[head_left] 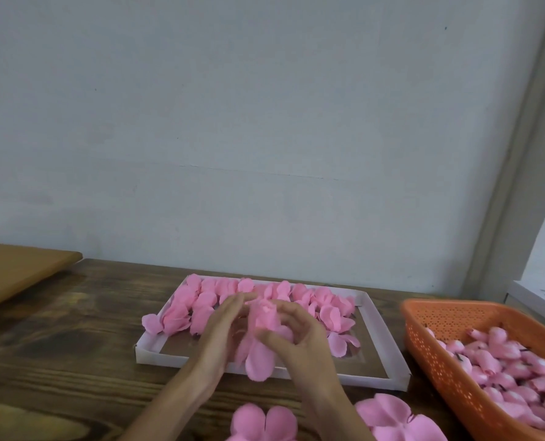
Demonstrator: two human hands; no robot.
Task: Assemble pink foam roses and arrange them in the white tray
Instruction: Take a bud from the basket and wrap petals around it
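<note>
Head-worn view, forward and down, close over table [74, 329].

Dark wooden table [74, 329] carries a white tray [163, 359], an orange basket [455, 304] and loose pink petals [392, 418].

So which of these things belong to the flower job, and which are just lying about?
Part of the job: half-made rose, white tray, roses laid in it, loose petals, orange basket, buds.
Just lying about: brown board, white box.
</note>
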